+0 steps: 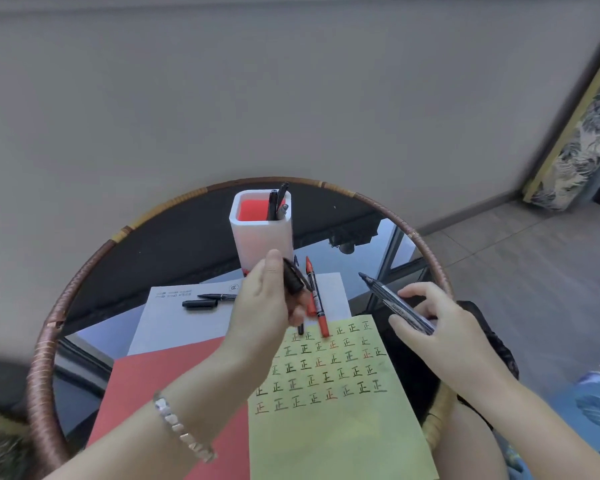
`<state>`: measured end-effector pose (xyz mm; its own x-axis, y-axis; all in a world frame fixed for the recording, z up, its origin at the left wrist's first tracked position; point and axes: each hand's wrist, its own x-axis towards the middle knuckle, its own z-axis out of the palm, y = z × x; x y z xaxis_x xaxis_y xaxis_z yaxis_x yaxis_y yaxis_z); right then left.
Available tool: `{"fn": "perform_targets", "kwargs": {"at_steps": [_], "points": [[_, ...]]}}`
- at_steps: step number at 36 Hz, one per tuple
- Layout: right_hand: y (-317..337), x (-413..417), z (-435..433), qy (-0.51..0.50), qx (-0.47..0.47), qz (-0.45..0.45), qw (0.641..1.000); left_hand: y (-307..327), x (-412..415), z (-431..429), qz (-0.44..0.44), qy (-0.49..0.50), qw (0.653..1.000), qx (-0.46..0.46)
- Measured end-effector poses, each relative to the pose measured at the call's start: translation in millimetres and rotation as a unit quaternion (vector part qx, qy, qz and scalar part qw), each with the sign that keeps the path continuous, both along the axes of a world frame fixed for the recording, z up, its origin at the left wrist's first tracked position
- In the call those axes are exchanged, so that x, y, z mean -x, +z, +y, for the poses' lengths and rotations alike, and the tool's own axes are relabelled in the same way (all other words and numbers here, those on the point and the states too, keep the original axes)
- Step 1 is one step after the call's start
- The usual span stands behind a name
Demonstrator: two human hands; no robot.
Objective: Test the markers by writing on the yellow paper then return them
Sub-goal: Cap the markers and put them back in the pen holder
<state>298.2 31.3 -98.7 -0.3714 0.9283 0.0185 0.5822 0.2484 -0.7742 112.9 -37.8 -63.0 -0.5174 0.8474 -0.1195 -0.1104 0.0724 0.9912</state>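
Grip of right hand (pixel 442 329) on marker (pixel 392 301), cap (pixel 292 281) blurred

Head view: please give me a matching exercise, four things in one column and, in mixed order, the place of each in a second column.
Things:
1. uncapped black marker
2. black marker cap
3. red plastic marker
4. white square pen holder

Places:
A. standing on the round glass table
B. held in the left hand
C. lying partly on the yellow paper
D. held in the right hand

Pairs: 1-D, 2-B, 3-C, 4-A.
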Motion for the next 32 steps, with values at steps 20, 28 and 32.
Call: {"fn": "perform_targets", "kwargs": {"at_steps": [20, 28, 32], "points": [[10.8, 33.0, -41.4, 0.122, -0.087, 0.005, 0.989, -33.6, 22.3, -46.8, -0.127, 0.056, 0.990, -0.004], [10.7, 35.2, -44.1, 0.128, -0.133, -0.001, 0.983, -33.2, 15.4, -51.1, -0.065, -0.013, 0.998, -0.002], [11.9, 33.1, -44.4, 0.142, -0.171, -0.015, 0.975, -34.8, 18.1, -54.0, 0.006, -0.064, 0.998, 0.018]]}}
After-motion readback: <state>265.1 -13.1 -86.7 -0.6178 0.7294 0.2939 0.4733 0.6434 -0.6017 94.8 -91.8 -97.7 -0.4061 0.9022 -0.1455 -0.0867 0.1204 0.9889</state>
